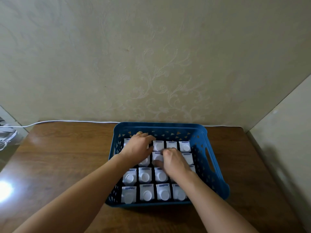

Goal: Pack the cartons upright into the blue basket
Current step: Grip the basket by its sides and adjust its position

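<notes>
The blue basket [217, 175] stands on the wooden table, against the wall. Several white cartons [145, 176] with round caps stand upright in rows inside it. My left hand [137, 147], with a ring on one finger, lies palm down over the cartons in the far left part of the basket. My right hand [173, 159] is curled over the middle rows, its fingers closed on the top of one carton [157, 156] in the second row from the back. The cartons under both hands are partly hidden.
The brown wooden table [67, 158] extends left and in front of the basket. A white cable [67, 121] runs along the back edge by the patterned wall. A side wall rises at the right. Some grey objects [6, 133] sit beyond the left edge.
</notes>
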